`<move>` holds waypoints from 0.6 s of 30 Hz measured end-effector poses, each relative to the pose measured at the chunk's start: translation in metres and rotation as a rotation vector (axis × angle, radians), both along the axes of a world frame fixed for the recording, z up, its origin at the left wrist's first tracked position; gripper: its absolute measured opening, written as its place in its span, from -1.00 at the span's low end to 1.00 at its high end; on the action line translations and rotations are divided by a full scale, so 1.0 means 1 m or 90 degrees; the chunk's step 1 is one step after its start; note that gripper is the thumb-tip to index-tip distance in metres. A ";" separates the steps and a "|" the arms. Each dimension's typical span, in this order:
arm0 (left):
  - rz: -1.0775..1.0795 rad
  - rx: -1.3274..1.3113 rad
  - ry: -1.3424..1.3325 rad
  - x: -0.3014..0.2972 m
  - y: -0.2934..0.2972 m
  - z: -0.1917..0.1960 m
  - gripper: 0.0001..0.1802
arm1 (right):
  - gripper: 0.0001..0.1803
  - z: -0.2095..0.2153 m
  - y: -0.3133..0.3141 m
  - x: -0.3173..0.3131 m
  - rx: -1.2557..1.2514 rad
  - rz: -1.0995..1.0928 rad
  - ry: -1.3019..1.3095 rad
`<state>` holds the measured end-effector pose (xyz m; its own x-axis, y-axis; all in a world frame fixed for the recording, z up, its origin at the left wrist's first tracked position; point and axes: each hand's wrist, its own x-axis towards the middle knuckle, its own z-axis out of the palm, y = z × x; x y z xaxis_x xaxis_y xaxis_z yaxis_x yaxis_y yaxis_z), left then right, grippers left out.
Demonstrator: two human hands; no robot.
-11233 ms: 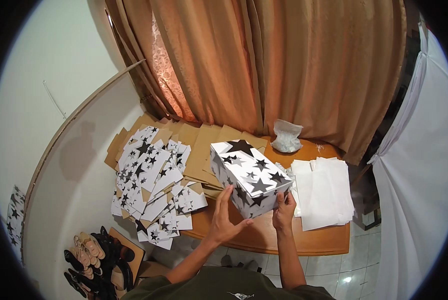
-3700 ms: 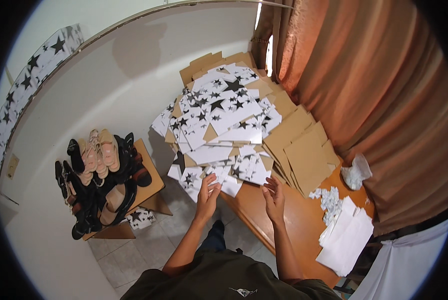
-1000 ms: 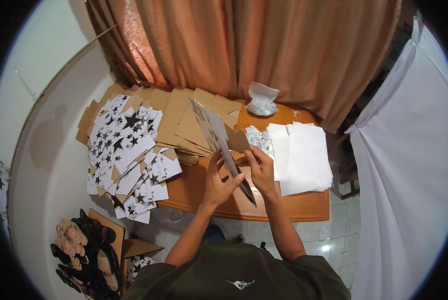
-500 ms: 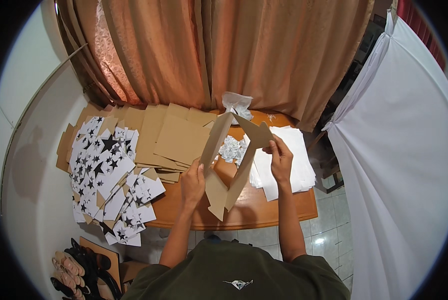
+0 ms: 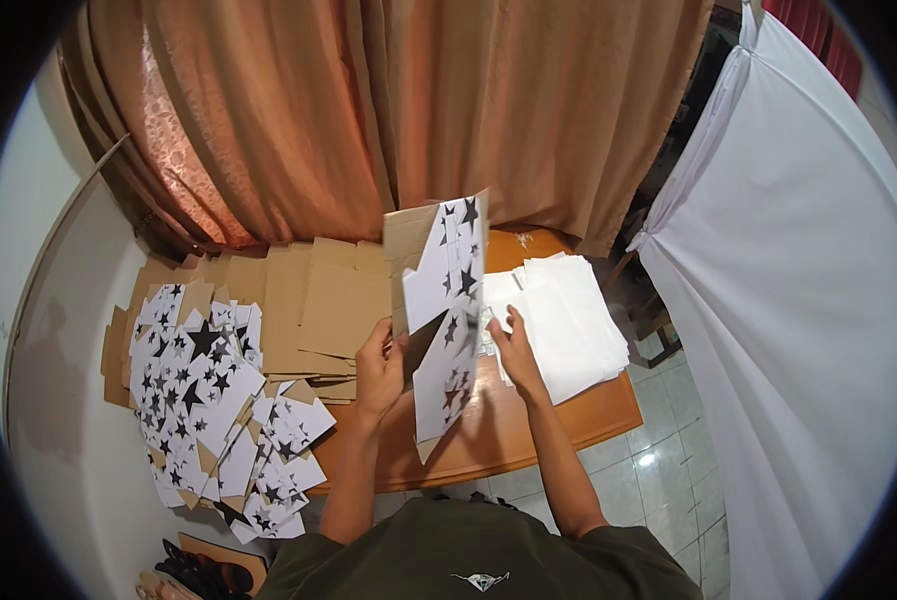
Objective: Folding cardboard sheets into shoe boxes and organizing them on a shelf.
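A brown cardboard box blank, faced with white paper printed with black stars, stands folded and upright above the table. My left hand grips its left edge, thumb toward me. The box's star side faces right, and its lower flap hangs over the wood. Just right of it is my right hand, fingers apart and holding nothing, over the edge of a stack of white paper sheets. Small silvery packets show between the box and that hand, mostly hidden.
At left, a heap of star-printed flat pieces spreads beyond the table edge. Plain cardboard sheets are stacked behind it. Brown curtains hang at the back, a white cloth at right. Shoes lie lower left.
The cardboard box has turned, so its star-printed side now shows instead of its open inside. My right hand has let go of it and moved left and down. The view has shifted slightly.
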<state>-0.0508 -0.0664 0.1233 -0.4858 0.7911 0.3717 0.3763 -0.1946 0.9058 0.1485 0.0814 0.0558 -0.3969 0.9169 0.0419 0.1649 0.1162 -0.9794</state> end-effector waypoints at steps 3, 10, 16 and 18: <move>-0.115 0.053 -0.117 -0.016 -0.003 -0.025 -0.66 | 0.07 -0.035 0.026 0.007 -0.088 -0.151 0.017; -0.082 0.018 -0.405 -0.045 -0.016 -0.065 -0.60 | -0.70 -0.040 0.039 0.041 -0.290 -0.020 0.326; -0.068 -0.043 -0.636 -0.051 -0.009 -0.071 -0.61 | -0.76 -0.012 0.041 0.054 -0.202 -0.001 0.478; 0.197 -0.107 -0.603 -0.053 -0.012 -0.085 -0.46 | -0.76 0.008 0.039 0.051 -0.147 0.001 0.445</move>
<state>-0.1037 -0.0782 0.0386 -0.7160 0.5865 -0.3787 -0.4999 -0.0519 0.8645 0.1997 0.1203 0.0637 -0.3492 0.9325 0.0917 -0.5071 -0.1057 -0.8554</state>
